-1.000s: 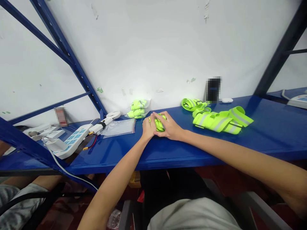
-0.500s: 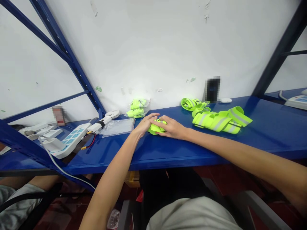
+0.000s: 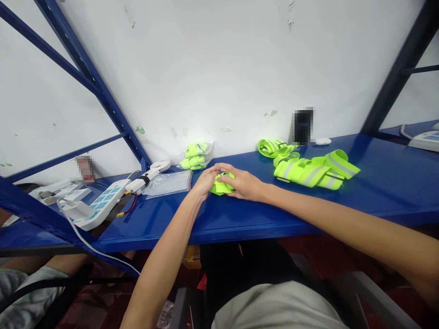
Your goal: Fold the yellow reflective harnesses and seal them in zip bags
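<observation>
A bundled neon yellow-green strap [image 3: 222,184] rests on the blue table between my two hands. My left hand [image 3: 206,181] is cupped against its left side, fingers pointing away from me. My right hand [image 3: 242,183] wraps over the right side, its thumb on top of the bundle and its fingers reaching the left fingertips. Behind them, clear bags with folded neon straps [image 3: 195,156] stand at the wall. To the right lie a loose neon strap with silver stripes [image 3: 312,172] and a coiled one [image 3: 272,148].
The blue table [image 3: 240,224] carries a flat clear bag [image 3: 168,183], a white fan [image 3: 160,165], a power strip [image 3: 106,203] and a red cable [image 3: 132,204] at left. A blurred black object [image 3: 302,127] and white case [image 3: 323,141] stand back right. Another person's legs show lower left.
The right fingers have moved across the far side of the bundle towards the left fingertips, and the bundle looks more compact. The view has shifted slightly.
</observation>
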A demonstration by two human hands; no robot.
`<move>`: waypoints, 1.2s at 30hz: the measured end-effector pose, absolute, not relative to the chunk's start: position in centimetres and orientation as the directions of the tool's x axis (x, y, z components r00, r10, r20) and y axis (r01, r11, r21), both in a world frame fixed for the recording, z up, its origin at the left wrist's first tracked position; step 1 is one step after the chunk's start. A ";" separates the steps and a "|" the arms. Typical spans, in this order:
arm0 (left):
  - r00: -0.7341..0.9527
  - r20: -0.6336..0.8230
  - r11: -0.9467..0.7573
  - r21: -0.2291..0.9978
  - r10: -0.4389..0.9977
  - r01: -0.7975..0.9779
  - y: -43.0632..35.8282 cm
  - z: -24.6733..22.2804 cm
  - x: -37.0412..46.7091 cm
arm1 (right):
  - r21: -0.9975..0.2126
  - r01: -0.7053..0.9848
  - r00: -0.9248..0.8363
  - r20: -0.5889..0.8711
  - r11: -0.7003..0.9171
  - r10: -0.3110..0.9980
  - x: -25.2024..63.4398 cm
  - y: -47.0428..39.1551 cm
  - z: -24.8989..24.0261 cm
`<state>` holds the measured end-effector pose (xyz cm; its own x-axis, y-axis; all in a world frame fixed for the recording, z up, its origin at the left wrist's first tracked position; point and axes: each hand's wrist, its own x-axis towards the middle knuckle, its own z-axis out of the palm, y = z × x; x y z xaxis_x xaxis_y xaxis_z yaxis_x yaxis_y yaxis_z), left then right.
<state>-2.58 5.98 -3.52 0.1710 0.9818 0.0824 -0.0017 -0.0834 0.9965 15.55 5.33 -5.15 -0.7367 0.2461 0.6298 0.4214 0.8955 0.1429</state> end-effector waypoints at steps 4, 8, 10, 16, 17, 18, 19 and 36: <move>0.098 0.052 -0.057 0.997 0.994 0.046 6.3 -3.7 -2.8 | 0.348 0.343 -0.814 0.573 0.873 0.091 14.9 5.4 -6.0; 0.058 0.058 -0.058 0.998 0.997 -0.009 6.8 -3.8 -2.8 | 0.322 0.385 -0.791 0.597 0.865 0.130 14.7 5.4 -5.9; 0.066 0.063 -0.057 0.995 0.996 -0.087 6.8 -3.9 -2.8 | 0.206 0.410 -0.739 0.646 0.888 0.191 14.9 5.5 -5.5; 0.195 0.358 -0.357 0.933 0.913 -0.040 5.7 -4.4 -2.3 | -0.218 0.381 -0.502 0.767 0.898 0.399 16.3 6.9 -5.4; 0.228 0.431 -0.444 0.896 0.873 0.007 5.4 -4.4 -2.3 | -0.270 0.398 -0.451 0.775 0.877 0.443 16.5 7.2 -5.4; 0.270 0.488 -0.520 0.852 0.830 0.060 5.0 -4.3 -2.2 | -0.319 0.416 -0.401 0.776 0.852 0.487 16.7 7.4 -5.4; 0.316 0.522 -0.579 0.806 0.792 0.119 4.6 -4.2 -2.2 | -0.363 0.433 -0.358 0.770 0.825 0.527 16.8 7.6 -5.5; -0.027 0.248 -0.250 0.967 0.968 -0.057 7.2 -5.0 -1.8 | -0.223 0.404 -0.614 0.653 0.887 0.444 16.6 4.9 -4.4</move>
